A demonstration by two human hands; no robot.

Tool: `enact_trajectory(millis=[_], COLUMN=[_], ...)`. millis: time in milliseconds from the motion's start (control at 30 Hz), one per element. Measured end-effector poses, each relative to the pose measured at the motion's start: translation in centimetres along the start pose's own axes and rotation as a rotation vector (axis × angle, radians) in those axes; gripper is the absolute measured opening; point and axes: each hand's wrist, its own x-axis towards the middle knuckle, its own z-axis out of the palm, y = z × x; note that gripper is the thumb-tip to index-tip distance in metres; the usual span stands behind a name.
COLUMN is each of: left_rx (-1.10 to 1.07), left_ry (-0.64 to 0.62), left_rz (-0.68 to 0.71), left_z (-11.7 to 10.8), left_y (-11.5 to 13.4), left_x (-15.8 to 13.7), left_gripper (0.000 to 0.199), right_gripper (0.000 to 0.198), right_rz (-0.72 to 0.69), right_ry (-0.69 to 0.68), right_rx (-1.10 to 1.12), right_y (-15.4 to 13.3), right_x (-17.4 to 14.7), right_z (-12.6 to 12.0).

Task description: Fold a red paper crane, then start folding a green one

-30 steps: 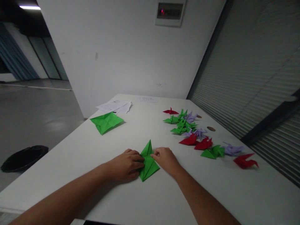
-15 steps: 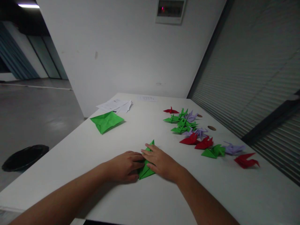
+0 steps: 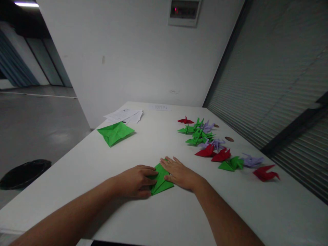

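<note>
A folded piece of green origami paper (image 3: 162, 179) lies on the white table in front of me, its crease lines showing. My left hand (image 3: 139, 181) is on its left edge, fingers curled over it and thumb by the near corner, holding it against the table. On the paper's right side rests my right hand (image 3: 180, 173), open and flat, with the fingers pointing away and the thumb apart. The fingertips of the right hand cover the far tip of the paper. Part of the left edge is hidden beneath my left fingers.
Beyond my left hand lies a creased green paper sheet (image 3: 115, 133), near white printed papers (image 3: 124, 115). Several folded paper cranes, including a red crane (image 3: 265, 173), a purple crane (image 3: 252, 160) and green cranes (image 3: 198, 136), line the right side. A black-lined bin (image 3: 25, 172) stands left of the table.
My right hand has shifted slightly right and flattened. More of the green paper's right side is now spread out and visible. My left hand has stayed nearly in place.
</note>
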Motion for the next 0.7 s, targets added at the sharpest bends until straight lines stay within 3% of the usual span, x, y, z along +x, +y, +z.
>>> enact_trajectory(millis=[300, 567, 700], left_rx=[-0.018, -0.064, -0.137], left_ry=[-0.002, -0.024, 0.003], left_rz=[0.037, 0.07, 0.025], left_z=[-0.4, -0.8, -0.8], left_y=[-0.1, -0.4, -0.4], left_x=[-0.2, -0.3, -0.3], left_gripper=[0.034, 0.026, 0.027], right_gripper=[0.065, 0.07, 0.069], right_rz=[0.111, 0.171, 0.175], right_ry=[0.081, 0.085, 0.095], right_rx=[-0.053, -0.079, -0.068], right_y=[1.5, 1.5, 1.3], right_x=[0.2, 0.3, 0.4], right_z=[0.3, 0.3, 0.3])
